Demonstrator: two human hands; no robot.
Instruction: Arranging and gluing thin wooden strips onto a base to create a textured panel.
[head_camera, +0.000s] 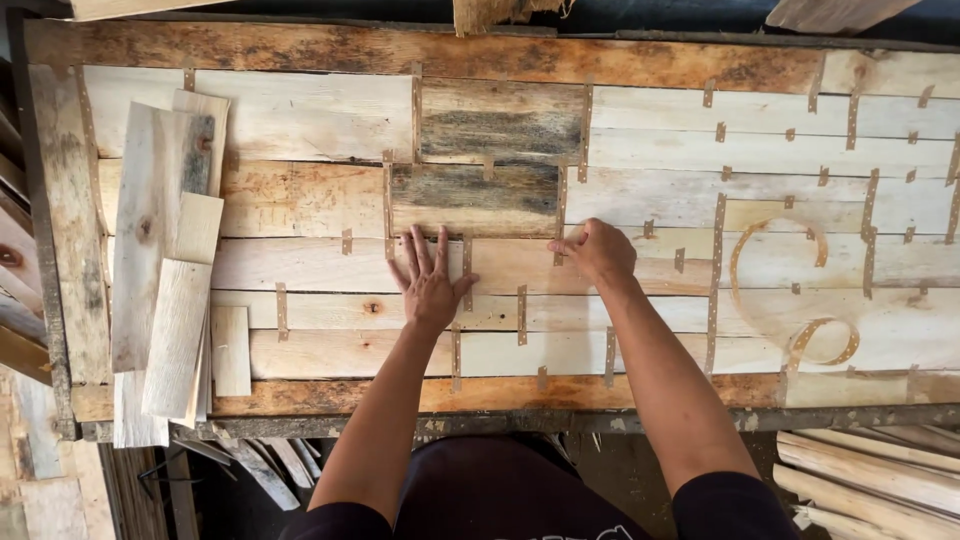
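A large panel of thin wood veneer pieces (300, 200) lies flat on a workbench, its seams held by short strips of brown tape (521, 313). My left hand (430, 282) rests flat on the veneer with fingers spread, beside a taped seam. My right hand (597, 250) is closed, knuckles up, its fingertips pressing on the veneer near a tape strip at the joint under a dark stained piece (472, 198). Whether it holds anything small I cannot tell.
A loose stack of veneer offcuts (165, 270) lies on the panel's left end. Curved brown tape loops (800, 300) mark the right part. The bench's front edge (500, 420) runs below my arms; wood slats (870, 475) lie lower right, scraps lower left.
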